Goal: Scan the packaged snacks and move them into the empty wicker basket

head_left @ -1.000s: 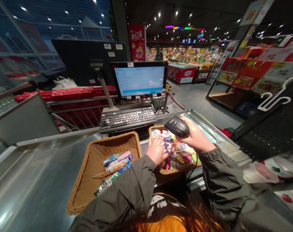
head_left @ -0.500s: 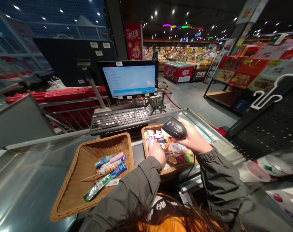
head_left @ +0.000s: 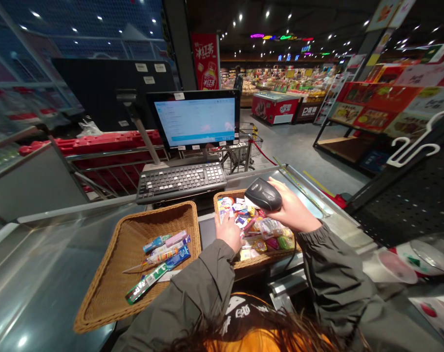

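A black barcode scanner [head_left: 263,194] sits in the grip of my right hand [head_left: 293,208], raised over the right wicker basket [head_left: 217,199] with its front facing left. Small wrapped sweets [head_left: 262,227] in many colours fill that basket. My left hand [head_left: 229,231] reaches over its left side, with fingers stretched and apart at a white-and-blue packet [head_left: 225,205]; whether they touch it I cannot tell. In the left wicker basket [head_left: 108,274] lie a green toothpaste-like box [head_left: 146,283], a blue pack [head_left: 179,256], a pink tube [head_left: 176,238] and other slim packs.
A keyboard [head_left: 181,180] and a lit monitor [head_left: 196,120] stand behind the baskets. The metal counter [head_left: 34,269] extends to the left. On the right are a plastic tub [head_left: 390,266] and a white hook [head_left: 414,142]. Farther off, a person [head_left: 238,80] stands near a red freezer [head_left: 275,107].
My left hand has shifted left, to the basket's left rim, uncovering more sweets. My right hand keeps the scanner in nearly the same place. The view has turned slightly.
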{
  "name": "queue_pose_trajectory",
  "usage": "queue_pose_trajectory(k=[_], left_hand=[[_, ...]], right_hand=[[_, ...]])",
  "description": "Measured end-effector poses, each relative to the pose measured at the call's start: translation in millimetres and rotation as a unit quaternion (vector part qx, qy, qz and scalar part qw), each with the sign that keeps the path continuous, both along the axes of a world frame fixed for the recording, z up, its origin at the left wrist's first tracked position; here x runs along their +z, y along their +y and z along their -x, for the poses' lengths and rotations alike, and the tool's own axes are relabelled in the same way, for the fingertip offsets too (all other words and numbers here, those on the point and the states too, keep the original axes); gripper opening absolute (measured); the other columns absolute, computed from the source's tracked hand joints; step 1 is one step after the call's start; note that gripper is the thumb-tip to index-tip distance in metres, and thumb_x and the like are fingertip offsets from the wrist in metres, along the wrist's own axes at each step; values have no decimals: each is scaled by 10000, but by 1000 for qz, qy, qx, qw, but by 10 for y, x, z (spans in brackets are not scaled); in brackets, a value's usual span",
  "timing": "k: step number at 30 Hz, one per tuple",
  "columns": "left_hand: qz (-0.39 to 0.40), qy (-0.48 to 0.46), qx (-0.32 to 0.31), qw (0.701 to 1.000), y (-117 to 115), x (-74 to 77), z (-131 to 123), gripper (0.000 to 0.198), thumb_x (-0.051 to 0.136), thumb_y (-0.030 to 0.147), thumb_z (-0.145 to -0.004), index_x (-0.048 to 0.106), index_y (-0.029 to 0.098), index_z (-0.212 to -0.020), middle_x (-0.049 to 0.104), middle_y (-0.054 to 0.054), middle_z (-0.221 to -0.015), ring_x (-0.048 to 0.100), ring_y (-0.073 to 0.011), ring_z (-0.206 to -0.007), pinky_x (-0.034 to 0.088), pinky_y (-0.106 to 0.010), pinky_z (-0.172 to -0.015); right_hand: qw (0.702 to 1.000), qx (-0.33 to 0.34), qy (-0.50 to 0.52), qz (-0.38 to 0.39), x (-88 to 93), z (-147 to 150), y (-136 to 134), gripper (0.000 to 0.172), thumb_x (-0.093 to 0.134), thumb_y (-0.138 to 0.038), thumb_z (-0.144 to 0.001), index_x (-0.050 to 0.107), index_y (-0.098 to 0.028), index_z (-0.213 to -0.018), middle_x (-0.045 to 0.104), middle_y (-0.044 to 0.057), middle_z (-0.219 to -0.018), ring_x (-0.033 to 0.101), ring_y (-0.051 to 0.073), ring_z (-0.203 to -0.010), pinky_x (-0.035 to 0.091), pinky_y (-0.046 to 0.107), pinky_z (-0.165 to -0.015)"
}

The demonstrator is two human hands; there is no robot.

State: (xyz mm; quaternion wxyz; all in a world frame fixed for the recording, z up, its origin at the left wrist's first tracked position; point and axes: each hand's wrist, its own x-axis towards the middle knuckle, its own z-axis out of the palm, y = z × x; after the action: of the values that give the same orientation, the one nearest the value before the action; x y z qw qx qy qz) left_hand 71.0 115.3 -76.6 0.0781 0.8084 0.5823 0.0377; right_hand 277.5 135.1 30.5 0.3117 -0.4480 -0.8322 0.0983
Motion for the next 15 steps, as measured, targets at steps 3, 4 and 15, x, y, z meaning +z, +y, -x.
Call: queue_pose_trajectory(k=[3, 4, 15], left_hand=[[-1, -19, 1, 1000, -40, 19, 14, 177, 716, 367, -709, 732, 223, -812, 600, -95, -1343, 371, -400, -1380, 145, -698, -1138], [-6, -36, 2, 999, -46, 32, 22, 140, 708, 354, -718, 723, 229, -780, 596, -73, -1359, 380, -393, -1377, 166, -693, -1136], [-276, -157, 44, 947, 149, 547, 376, 63, 657, 253, -809, 604, 226, -831, 610, -84, -1350, 441, -317, -1364, 167, -647, -1164]], right_hand=[[1000, 4, 15, -9, -36, 8, 20, 610, 727, -422, -735, 571, -189, -1277, 578, 155, -1359, 375, 391, -1408, 323, 619, -1139], [1000, 6, 19, -11, -46, 11, 22, 591, 725, -420, -738, 578, -193, -1263, 583, 153, -1352, 380, 389, -1405, 325, 621, -1135], [999, -24, 32, -37, 34, 71, -16, 578, 685, -362, -738, 557, -197, -1277, 599, 157, -1323, 433, 392, -1369, 351, 613, -1118]])
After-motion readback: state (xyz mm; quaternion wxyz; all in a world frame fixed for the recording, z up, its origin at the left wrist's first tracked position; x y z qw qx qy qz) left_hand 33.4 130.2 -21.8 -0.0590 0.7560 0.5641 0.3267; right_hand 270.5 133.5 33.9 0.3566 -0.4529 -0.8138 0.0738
